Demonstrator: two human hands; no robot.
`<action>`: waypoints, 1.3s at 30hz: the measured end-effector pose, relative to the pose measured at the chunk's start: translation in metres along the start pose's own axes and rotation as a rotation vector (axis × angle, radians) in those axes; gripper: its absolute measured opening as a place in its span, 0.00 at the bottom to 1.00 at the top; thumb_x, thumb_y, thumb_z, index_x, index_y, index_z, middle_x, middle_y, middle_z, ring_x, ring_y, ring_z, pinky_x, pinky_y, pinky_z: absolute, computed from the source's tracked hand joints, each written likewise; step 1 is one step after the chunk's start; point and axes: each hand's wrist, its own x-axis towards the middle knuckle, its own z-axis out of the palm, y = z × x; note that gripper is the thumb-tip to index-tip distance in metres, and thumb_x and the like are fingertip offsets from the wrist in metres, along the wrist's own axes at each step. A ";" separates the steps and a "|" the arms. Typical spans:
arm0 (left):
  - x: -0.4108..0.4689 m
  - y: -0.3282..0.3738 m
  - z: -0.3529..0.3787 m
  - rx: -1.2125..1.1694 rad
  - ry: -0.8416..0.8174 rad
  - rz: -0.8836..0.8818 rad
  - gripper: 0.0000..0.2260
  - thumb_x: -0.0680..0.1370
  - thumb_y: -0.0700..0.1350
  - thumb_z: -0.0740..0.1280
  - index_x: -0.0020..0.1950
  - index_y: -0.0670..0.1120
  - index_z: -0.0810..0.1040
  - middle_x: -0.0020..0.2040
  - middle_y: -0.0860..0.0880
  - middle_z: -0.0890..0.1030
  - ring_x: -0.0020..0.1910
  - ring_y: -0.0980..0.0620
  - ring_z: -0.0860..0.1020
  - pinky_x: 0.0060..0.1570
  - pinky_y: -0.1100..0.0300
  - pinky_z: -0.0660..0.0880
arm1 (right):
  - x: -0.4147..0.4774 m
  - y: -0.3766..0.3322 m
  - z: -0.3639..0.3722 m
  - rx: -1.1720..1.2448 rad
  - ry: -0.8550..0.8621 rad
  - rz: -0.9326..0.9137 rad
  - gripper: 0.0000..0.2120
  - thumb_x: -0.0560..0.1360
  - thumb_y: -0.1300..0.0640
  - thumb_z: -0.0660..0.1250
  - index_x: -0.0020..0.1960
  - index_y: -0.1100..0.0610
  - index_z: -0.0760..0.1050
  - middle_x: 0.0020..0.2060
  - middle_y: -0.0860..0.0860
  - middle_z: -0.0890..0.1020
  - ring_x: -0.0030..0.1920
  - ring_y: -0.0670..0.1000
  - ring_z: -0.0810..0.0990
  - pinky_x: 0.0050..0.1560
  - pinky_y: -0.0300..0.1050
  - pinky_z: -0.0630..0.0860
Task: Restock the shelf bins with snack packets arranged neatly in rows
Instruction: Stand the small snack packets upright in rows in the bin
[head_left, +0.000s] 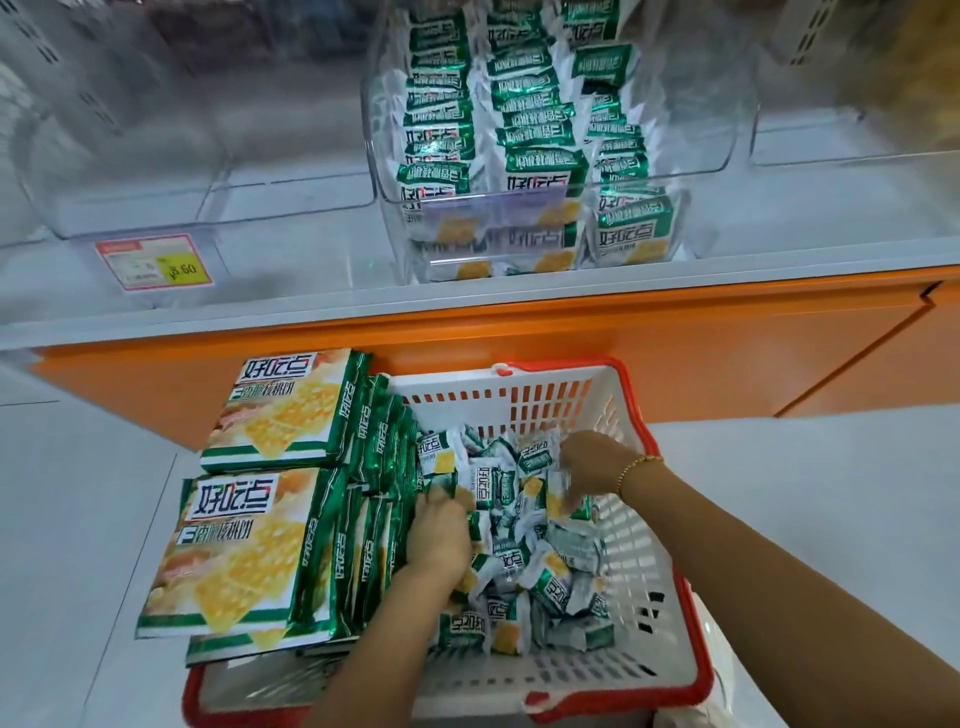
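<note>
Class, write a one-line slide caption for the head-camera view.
Left hand and right hand reach into loose snack packets in a white basket below the stocked bin.

Bin access from above.
Middle bin (698, 223) packed with snack packets (540, 166); left bin (130, 208) has room; large bags (260, 545) block basket's (639, 571) left side.

I see small green-and-white snack packets (519, 545) heaped loose in the white basket (639, 545), lying at all angles. In the clear shelf bin (724, 156) above, matching packets (535, 156) stand on edge in three rows running front to back, with their print upside down.
</note>
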 end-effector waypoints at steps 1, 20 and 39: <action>-0.002 0.002 0.000 -0.001 0.002 -0.001 0.25 0.75 0.39 0.70 0.70 0.51 0.69 0.67 0.45 0.68 0.67 0.45 0.66 0.65 0.53 0.70 | -0.006 0.000 -0.003 0.031 0.017 -0.027 0.26 0.67 0.49 0.77 0.59 0.62 0.77 0.57 0.55 0.79 0.59 0.55 0.76 0.58 0.45 0.72; -0.053 0.038 -0.097 -0.874 0.042 0.189 0.10 0.80 0.39 0.59 0.53 0.49 0.79 0.32 0.58 0.80 0.30 0.61 0.77 0.37 0.62 0.73 | -0.128 -0.068 -0.104 0.115 0.189 -0.504 0.16 0.71 0.54 0.74 0.58 0.52 0.77 0.40 0.36 0.71 0.39 0.35 0.68 0.39 0.32 0.63; -0.081 0.106 -0.242 -0.941 0.402 0.761 0.30 0.56 0.62 0.78 0.52 0.62 0.69 0.46 0.59 0.81 0.43 0.64 0.80 0.39 0.69 0.76 | -0.223 -0.061 -0.250 0.068 0.432 -0.488 0.29 0.61 0.33 0.72 0.56 0.46 0.73 0.45 0.40 0.80 0.46 0.41 0.77 0.47 0.37 0.74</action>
